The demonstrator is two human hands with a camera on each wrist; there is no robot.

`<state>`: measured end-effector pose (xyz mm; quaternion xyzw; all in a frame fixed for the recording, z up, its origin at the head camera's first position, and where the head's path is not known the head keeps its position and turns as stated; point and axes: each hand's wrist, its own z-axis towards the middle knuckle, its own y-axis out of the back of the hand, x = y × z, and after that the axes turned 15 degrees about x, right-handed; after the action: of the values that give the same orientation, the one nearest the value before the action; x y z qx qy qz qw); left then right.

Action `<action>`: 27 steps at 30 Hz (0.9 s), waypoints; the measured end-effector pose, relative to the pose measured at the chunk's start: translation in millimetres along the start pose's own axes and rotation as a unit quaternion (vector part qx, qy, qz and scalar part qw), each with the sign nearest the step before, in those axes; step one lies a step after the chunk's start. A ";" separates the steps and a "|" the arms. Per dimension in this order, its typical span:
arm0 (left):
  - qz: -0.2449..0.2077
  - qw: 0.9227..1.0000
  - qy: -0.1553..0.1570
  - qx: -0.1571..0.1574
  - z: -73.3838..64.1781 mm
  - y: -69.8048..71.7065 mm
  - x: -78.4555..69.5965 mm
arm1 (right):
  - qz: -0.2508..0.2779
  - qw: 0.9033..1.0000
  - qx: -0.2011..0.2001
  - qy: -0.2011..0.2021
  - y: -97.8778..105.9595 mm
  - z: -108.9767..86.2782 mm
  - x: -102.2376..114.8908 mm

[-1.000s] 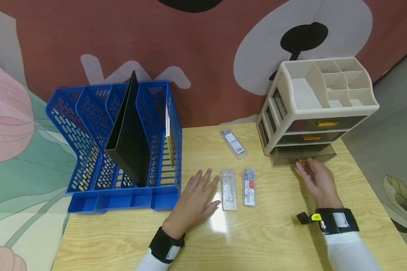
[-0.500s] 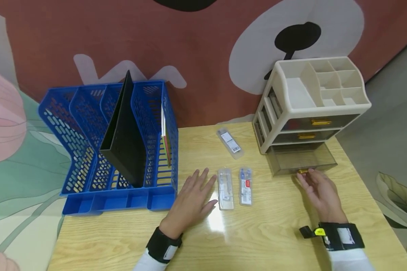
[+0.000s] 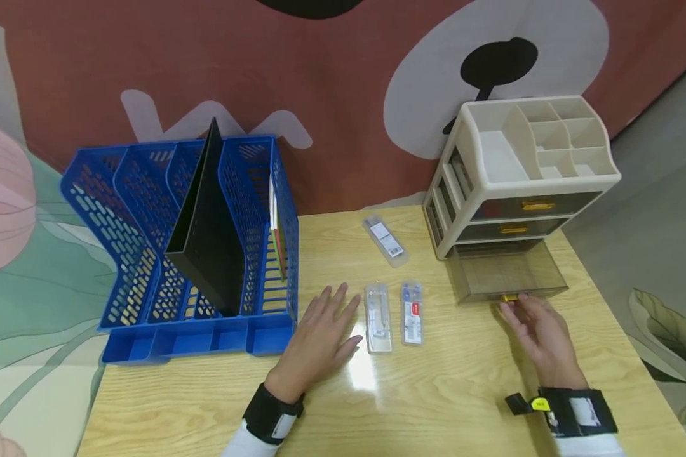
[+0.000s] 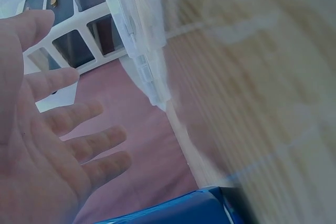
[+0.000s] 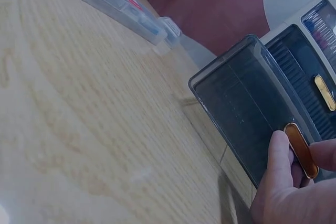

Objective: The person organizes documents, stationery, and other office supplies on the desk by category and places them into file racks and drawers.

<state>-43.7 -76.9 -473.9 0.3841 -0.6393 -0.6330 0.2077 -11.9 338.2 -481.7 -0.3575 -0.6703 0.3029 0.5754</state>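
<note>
My right hand (image 3: 543, 339) pinches the gold handle (image 5: 301, 150) of the bottom drawer (image 3: 505, 270), a smoky see-through drawer pulled well out of the white desktop organizer (image 3: 549, 184). Nothing shows inside that drawer. My left hand (image 3: 317, 343) lies palm down on the table, fingers spread and straight, holding nothing. Just right of its fingertips is a clear plastic case (image 3: 379, 320). Beside that lies a second clear case (image 3: 412, 317) with blue contents and a red-and-white label. A third case (image 3: 385, 240), with a white barcode label, lies slanted farther back.
A blue slotted file rack (image 3: 200, 336) stands on the left, holding a black folder (image 3: 214, 254) and some thin booklets (image 3: 280, 235). Two upper drawers of the organizer are closed, with gold handles. Patterned cloth (image 3: 343, 114) hangs along the table's back edge.
The right hand has drawn the bottom drawer farther out toward the person. The left hand has stayed in place on the table, while the head view has shifted slightly.
</note>
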 end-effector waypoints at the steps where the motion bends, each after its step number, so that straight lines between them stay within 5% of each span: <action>1: 0.000 1.000 0.001 0.000 -0.2 0.1 0.2 | 0.001 1.000 0.003 0.001 0.2 -1.0 -0.8; 13: -0.003 1.000 0.010 0.001 -2.0 0.3 0.0 | -0.060 0.998 -0.005 0.013 0.0 -9.2 -5.0; 19: 0.002 1.000 0.013 0.000 -3.0 -1.3 1.5 | -0.101 0.990 -0.074 0.058 -4.6 -16.0 -4.9; 22: 0.002 1.000 0.015 -0.001 -3.6 -1.3 2.3 | -0.134 0.976 -0.121 0.124 -12.2 -17.8 -6.2; 27: -0.005 1.000 0.022 -0.002 -4.6 1.0 2.9 | -0.258 0.927 -0.130 0.239 -37.0 -15.5 -9.2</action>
<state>-42.3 -82.2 -473.0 0.4002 -0.6313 -0.6270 0.2194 -0.7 309.8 -454.1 -0.3058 -0.6158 -0.0397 0.7251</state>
